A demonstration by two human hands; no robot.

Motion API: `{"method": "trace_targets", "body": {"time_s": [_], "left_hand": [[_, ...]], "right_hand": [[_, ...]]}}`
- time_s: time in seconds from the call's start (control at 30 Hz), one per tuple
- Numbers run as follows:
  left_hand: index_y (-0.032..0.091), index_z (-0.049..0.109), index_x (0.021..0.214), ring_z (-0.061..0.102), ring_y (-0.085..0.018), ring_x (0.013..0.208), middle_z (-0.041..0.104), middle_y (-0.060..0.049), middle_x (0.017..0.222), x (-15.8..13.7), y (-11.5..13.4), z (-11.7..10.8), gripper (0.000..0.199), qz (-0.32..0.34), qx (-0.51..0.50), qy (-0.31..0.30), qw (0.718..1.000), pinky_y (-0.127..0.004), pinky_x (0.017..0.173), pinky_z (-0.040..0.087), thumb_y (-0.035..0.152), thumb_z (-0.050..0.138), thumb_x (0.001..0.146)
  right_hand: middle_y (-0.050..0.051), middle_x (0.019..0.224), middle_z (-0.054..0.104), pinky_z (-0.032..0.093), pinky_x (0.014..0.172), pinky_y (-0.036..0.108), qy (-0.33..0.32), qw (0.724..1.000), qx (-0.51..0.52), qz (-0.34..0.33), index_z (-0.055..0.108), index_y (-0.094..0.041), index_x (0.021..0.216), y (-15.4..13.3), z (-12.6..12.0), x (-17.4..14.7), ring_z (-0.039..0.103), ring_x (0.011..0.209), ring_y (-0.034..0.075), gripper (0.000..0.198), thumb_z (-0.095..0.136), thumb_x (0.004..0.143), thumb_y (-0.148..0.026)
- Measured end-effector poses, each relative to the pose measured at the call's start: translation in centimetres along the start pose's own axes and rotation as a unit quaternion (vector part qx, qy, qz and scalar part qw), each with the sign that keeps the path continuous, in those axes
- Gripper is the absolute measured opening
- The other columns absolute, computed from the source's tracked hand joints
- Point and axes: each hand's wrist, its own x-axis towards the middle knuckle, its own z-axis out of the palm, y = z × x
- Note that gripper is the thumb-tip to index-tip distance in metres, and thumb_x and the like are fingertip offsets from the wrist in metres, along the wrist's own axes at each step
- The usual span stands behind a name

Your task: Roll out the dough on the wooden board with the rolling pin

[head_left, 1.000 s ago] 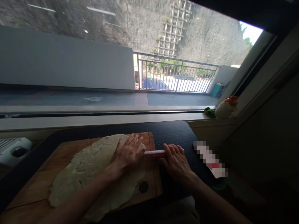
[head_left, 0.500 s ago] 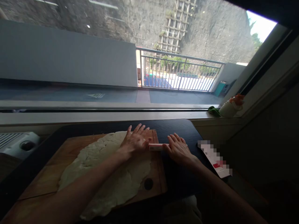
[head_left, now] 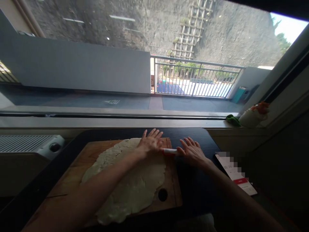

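Observation:
A wide, thin sheet of dough (head_left: 137,183) with ragged edges lies on a wooden cutting board (head_left: 176,196). Between my two hands shows a short stretch of a red-and-white cylinder (head_left: 170,151), lying crosswise over the board's far right part. My left hand (head_left: 151,143) rests palm down on its left end, above the dough, fingers spread and stretched forward. Past the board's right edge, my right hand (head_left: 193,151) lies over the other end with its fingers extended too. Both ends of the cylinder are hidden under the palms. My left forearm covers part of the dough.
The board sits on a dark table (head_left: 193,135) below a window sill (head_left: 169,123). A phone (head_left: 238,177) lies at the table's right side. On the sill are a green cloth (head_left: 233,120) and a pale container (head_left: 251,117). A white radiator (head_left: 31,145) stands left.
The view has shifted, so everything sits farther right in the picture. The cylinder has turned, now showing a white face with red. Both hands stay flat on it.

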Motion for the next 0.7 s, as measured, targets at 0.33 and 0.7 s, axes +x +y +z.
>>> {"method": "trace_targets", "body": {"time_s": [0.33, 0.7], "left_hand": [[0.025, 0.039, 0.14, 0.024, -0.024, 0.139, 0.039, -0.006, 0.147, -3.1, -1.1, 0.6, 0.057, 0.075, -0.01, 0.013, 0.997, -0.052, 0.113, 0.01, 0.053, 0.026, 0.093], [0.024, 0.041, 0.138, 0.024, -0.022, 0.139, 0.042, -0.005, 0.145, -1.6, -1.9, 0.7, 0.054, 0.091, -0.012, -0.001, 0.996, -0.051, 0.114, 0.008, 0.049, 0.022, 0.094]], "right_hand": [[0.006, 0.143, 0.043, 0.018, 0.11, 0.05, 0.002, 0.993, 0.001, -0.122, 0.034, -0.025, 0.143, -0.2, 0.5, -3.5, 0.02, 0.14, 0.027, 0.057, 0.028, 0.094, -0.053], [0.005, 0.143, 0.042, 0.018, 0.11, 0.05, -0.012, 0.994, -0.004, -0.11, 0.034, -0.027, 0.143, -0.4, 0.4, -2.4, 0.02, 0.139, 0.026, 0.054, 0.022, 0.096, -0.05]]}}
